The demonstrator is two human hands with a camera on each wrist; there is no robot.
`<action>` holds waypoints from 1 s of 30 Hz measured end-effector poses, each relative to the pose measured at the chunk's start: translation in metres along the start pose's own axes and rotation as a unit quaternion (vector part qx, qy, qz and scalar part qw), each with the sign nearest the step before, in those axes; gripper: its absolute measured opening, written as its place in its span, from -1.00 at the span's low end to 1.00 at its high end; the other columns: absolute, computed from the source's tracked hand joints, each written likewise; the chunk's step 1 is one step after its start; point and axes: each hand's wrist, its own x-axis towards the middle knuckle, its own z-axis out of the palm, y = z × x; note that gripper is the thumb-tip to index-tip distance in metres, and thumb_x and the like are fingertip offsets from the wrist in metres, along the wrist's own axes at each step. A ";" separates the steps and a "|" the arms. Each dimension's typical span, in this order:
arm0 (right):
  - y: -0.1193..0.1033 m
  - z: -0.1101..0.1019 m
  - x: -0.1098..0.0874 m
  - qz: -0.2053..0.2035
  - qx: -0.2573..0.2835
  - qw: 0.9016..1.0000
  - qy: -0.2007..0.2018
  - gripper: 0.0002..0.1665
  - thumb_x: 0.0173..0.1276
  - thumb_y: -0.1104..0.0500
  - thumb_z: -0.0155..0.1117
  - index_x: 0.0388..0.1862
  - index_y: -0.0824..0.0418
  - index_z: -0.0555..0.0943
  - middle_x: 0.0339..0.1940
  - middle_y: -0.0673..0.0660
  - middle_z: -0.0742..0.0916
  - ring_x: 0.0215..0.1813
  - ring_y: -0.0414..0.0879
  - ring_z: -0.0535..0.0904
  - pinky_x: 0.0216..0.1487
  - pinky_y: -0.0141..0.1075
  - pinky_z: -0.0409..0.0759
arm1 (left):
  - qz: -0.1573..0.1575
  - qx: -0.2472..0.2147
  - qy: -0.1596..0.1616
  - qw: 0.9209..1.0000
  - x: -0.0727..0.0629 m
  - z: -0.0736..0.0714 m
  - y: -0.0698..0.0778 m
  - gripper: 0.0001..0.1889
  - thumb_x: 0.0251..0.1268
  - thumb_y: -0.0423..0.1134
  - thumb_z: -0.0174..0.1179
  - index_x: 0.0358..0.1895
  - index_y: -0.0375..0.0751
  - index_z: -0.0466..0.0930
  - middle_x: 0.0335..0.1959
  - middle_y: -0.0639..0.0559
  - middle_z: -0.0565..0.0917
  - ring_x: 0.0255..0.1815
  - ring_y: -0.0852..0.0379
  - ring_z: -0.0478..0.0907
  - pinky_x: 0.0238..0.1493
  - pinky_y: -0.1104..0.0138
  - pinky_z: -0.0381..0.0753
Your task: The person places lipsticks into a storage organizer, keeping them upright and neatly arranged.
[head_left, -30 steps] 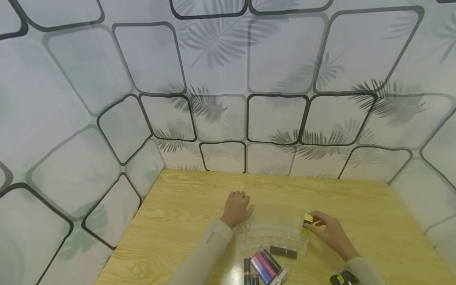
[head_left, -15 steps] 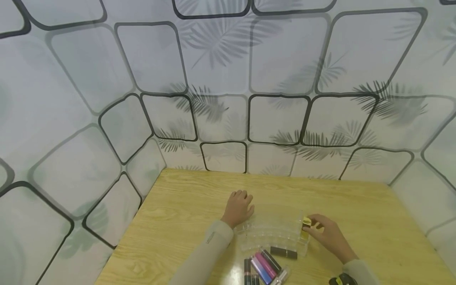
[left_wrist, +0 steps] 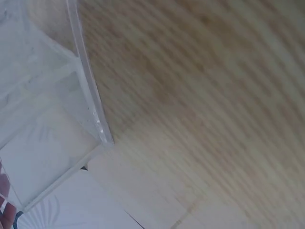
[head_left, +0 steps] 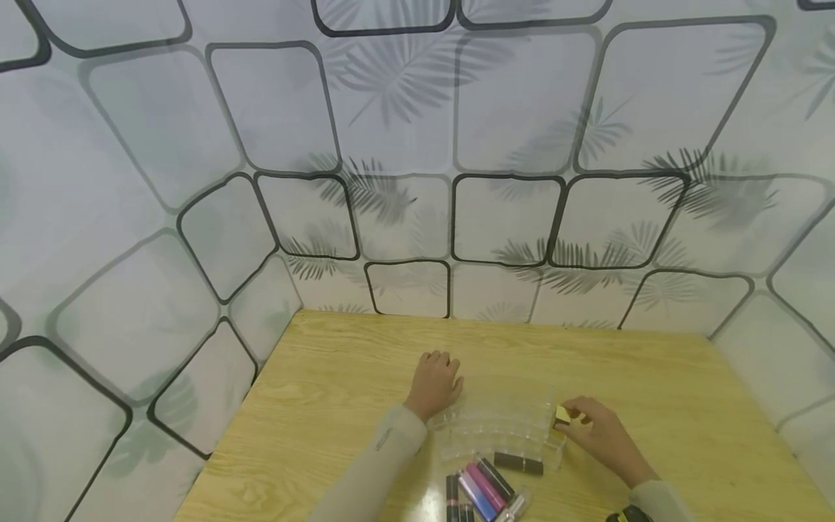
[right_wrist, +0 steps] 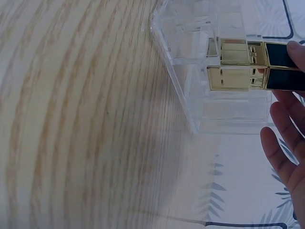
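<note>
A clear acrylic lipstick organizer (head_left: 492, 435) with rows of small compartments stands on the wooden table between both hands. At its right end my right hand (head_left: 596, 435) pinches a black and gold square lipstick (head_left: 562, 416) by the black part. In the right wrist view the gold end of the lipstick sits inside a clear end compartment, with the thumb on the black part and the other fingers (right_wrist: 276, 148) spread below. My left hand (head_left: 435, 384) rests at the organizer's left back corner. Its fingertips (left_wrist: 6, 214) show at the left edge of the left wrist view, beside the clear wall.
In front of the organizer lies a dark tube (head_left: 518, 463) on its side. Nearer me are several loose cosmetic tubes, among them a pink one (head_left: 485, 486), a blue-violet one (head_left: 478, 496) and a clear one (head_left: 513, 506). A patterned wall (head_left: 509, 217) encloses the wooden table (head_left: 339, 377).
My right hand has lowered the lipstick a little into the organizer's right end compartment. The left hand and the loose tubes stay in place.
</note>
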 end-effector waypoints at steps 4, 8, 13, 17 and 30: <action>-0.001 -0.001 0.000 -0.007 -0.004 1.000 -0.004 -0.62 -0.14 0.31 0.50 -0.27 0.26 0.62 -0.39 -0.05 0.66 -0.34 -0.24 0.54 -0.36 -0.37 0.58 | -0.037 -0.010 -0.005 0.999 -0.004 -0.002 0.003 -0.77 0.08 -0.01 0.24 -0.31 -0.07 0.65 -0.42 0.07 0.65 -0.36 0.15 0.56 -0.19 0.26 0.54; -0.004 -0.002 0.000 -0.023 -0.013 1.000 0.002 -0.61 -0.16 0.31 0.51 -0.27 0.26 0.62 -0.39 -0.04 0.66 -0.35 -0.22 0.54 -0.36 -0.35 0.58 | -0.056 -0.019 0.011 0.998 -0.009 -0.004 0.007 -0.76 0.09 -0.02 0.20 -0.31 -0.09 0.65 -0.42 0.05 0.65 -0.37 0.13 0.55 -0.20 0.25 0.54; -0.006 -0.003 0.000 -0.043 -0.027 0.999 0.009 -0.58 -0.17 0.31 0.51 -0.24 0.26 0.61 -0.38 -0.05 0.66 -0.34 -0.22 0.53 -0.35 -0.32 0.57 | -0.061 -0.022 0.025 0.998 -0.013 -0.005 0.011 -0.76 0.04 -0.04 0.21 -0.29 -0.11 0.62 -0.44 0.05 0.63 -0.40 0.14 0.53 -0.26 0.28 0.53; -0.007 -0.004 0.000 -0.036 -0.032 0.999 -0.002 -0.56 -0.13 0.28 0.51 -0.19 0.24 0.60 -0.34 -0.08 0.65 -0.29 -0.24 0.54 -0.32 -0.31 0.58 | -0.064 -0.025 0.024 0.997 -0.014 -0.005 0.012 -0.74 0.01 -0.04 0.24 -0.27 -0.11 0.61 -0.43 0.05 0.60 -0.42 0.15 0.50 -0.30 0.30 0.52; -0.019 -0.010 0.005 -0.092 -0.069 0.992 0.049 -0.42 -0.28 0.29 0.55 -0.15 0.27 0.59 -0.18 0.02 0.65 -0.12 -0.09 0.55 0.11 -0.71 0.28 | -0.074 -0.031 0.009 0.997 -0.015 -0.001 0.013 -0.71 -0.02 -0.04 0.26 -0.25 -0.11 0.55 -0.43 0.06 0.54 -0.44 0.17 0.43 -0.34 0.33 0.45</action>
